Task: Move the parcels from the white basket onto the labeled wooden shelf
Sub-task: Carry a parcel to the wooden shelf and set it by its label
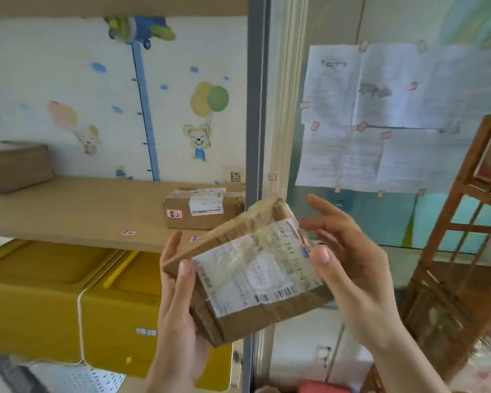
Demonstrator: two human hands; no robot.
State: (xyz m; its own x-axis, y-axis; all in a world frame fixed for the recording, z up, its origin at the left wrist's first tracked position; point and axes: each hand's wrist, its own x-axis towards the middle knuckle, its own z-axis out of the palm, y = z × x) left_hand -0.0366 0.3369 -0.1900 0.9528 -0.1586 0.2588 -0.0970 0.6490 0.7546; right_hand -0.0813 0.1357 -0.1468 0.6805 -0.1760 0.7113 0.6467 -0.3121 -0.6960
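I hold a small brown cardboard parcel [247, 273] with a white shipping label in both hands, tilted, in front of the shelf's right post. My left hand [179, 304] grips its left edge, thumb on the label. My right hand [349, 265] holds the right side, thumb on top and fingers spread behind. The wooden shelf [77, 211] lies to the left, with small labels [128, 232] on its front edge. Another taped parcel [203, 208] sits at the shelf's right end, and a third box [16, 165] at the far left. The white basket is out of view.
A grey metal post [255, 109] stands at the shelf's right end. Yellow bins [68, 302] sit under the shelf. A wooden rack [465, 236] stands at the right. Papers [394, 117] are taped to a glass panel behind my hands. The wall behind the shelf has cartoon stickers.
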